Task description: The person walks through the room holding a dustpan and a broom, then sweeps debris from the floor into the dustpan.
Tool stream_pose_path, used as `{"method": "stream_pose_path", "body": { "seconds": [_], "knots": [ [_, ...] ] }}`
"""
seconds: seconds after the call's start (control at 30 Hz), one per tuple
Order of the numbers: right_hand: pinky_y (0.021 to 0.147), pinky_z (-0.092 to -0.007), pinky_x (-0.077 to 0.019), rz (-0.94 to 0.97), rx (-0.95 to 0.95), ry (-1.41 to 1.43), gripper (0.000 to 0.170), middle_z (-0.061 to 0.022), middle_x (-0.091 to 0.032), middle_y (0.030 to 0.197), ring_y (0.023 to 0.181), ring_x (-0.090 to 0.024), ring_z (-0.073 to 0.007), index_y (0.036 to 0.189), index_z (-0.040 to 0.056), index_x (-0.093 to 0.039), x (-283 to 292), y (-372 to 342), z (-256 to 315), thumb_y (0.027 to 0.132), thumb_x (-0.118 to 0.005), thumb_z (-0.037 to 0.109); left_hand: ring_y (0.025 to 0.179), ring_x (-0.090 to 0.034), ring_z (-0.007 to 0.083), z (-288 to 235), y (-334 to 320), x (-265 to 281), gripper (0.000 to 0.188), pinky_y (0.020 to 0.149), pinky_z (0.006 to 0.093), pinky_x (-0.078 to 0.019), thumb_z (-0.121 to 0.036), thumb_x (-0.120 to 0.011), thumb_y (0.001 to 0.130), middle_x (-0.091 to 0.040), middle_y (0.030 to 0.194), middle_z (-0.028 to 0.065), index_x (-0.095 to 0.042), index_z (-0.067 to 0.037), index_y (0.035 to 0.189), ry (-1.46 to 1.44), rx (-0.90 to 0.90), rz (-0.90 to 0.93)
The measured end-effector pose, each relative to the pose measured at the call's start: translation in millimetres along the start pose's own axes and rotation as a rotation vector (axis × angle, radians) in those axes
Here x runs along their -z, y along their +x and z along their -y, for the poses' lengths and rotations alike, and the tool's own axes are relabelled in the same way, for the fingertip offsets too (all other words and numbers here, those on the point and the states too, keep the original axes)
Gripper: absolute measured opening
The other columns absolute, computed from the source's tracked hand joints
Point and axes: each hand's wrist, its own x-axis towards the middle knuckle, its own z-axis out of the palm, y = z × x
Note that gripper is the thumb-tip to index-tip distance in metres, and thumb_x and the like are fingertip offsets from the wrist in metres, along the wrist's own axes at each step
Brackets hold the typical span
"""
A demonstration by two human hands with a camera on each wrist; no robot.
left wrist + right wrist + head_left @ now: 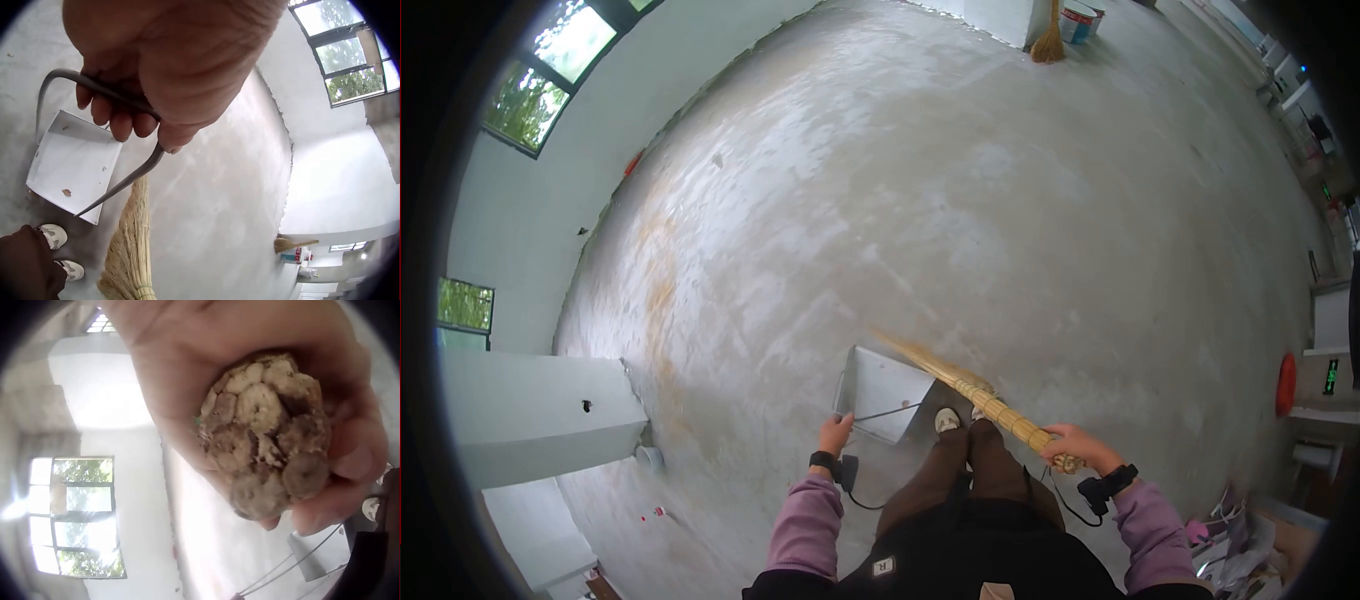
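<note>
Left wrist view, unlike right wrist's, shows the broom bristles (130,247).

Pale walls (540,220), bright windows (84,501), seemingly concrete floor (1000,230)

The left arm (805,525) reaches from the near side toward the far, angling slightly right, and the fingers of the left hand (836,434) are curled in a grip. The right arm (1152,530) stretches far and leftward, its right hand (1082,447) wrapped in a firm hold. Between them stand the legs (935,470).
</note>
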Motion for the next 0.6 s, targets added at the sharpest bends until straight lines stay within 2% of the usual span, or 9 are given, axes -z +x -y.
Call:
{"method": "stream_pose_path", "body": {
  "seconds": [0.1,0.2,0.3,0.4,0.5,0.6],
  "knots": [
    [0.043,-0.0256,-0.0439,0.054,-0.025,0.08,0.039,-0.0077,-0.057,0.069,0.052,-0.055,-0.0132,0.11,-0.0039,-0.051,-3.0,-8.6,21.5,0.073,-0.061,0.008,0.059,-0.057,0.0175,1.0,4.1,8.1,0.044,0.056,0.0308,-0.0438,-0.04,-0.06,0.077,-0.062,0.067,0.011,-0.062,0.004,0.077,-0.042,-0.004,-0.004],
    [0.042,-0.0261,-0.0438,0.009,0.087,0.059,0.038,-0.008,-0.057,0.068,0.051,-0.055,-0.0135,0.109,-0.004,-0.052,-6.3,-0.1,28.2,0.073,-0.061,0.007,0.058,-0.056,0.0165,0.4,6.0,15.2,0.045,0.054,0.0302,-0.043,-0.041,-0.061,0.077,-0.061,0.064,0.0098,-0.062,0.004,0.075,-0.083,0.014,0.014],
    [0.043,-0.0259,-0.044,-0.151,0.109,-0.008,0.035,-0.0079,-0.057,0.069,0.051,-0.055,-0.0138,0.105,-0.0049,-0.051,-11.2,5.5,37.9,0.073,-0.061,0.008,0.056,-0.055,0.0153,5.0,-2.1,27.6,0.045,0.051,0.0297,-0.0416,-0.041,-0.061,0.077,-0.058,0.062,0.0088,-0.061,0.003,0.072,-0.156,0.084,0.001],
    [0.043,-0.026,-0.0442,-0.274,0.132,0.046,0.023,-0.0071,-0.055,0.069,0.051,-0.055,-0.0138,0.094,-0.0027,-0.051,-14.0,7.5,48.9,0.075,-0.059,0.006,0.051,-0.052,0.0144,17.7,-11.6,58.1,0.044,0.047,0.0294,-0.0399,-0.041,-0.062,0.076,-0.056,0.059,0.0069,-0.06,0.002,0.068,-0.146,0.096,-0.015],
    [0.044,-0.0265,-0.0445,-0.237,0.071,0.582,0.013,-0.0064,-0.054,0.068,0.053,-0.054,-0.0137,0.085,0.0,-0.049,-0.1,28.4,63.2,0.075,-0.058,0.004,0.048,-0.051,0.0143,2.9,-31.8,95.8,0.044,0.045,0.0299,-0.0387,-0.041,-0.063,0.076,-0.054,0.056,0.0054,-0.059,0.001,0.065,-0.095,0.11,-0.015],
    [0.045,-0.0271,-0.0452,-0.066,0.078,0.972,0.011,-0.0062,-0.053,0.068,0.054,-0.053,-0.0143,0.082,0.0011,-0.048,-0.8,50.9,109.5,0.076,-0.056,0.002,0.047,-0.05,0.0139,-3.2,-26.1,123.8,0.043,0.044,0.0301,-0.0383,-0.041,-0.063,0.076,-0.054,0.055,0.0043,-0.059,0.0,0.063,-0.161,0.122,-0.047]
  ]
}}
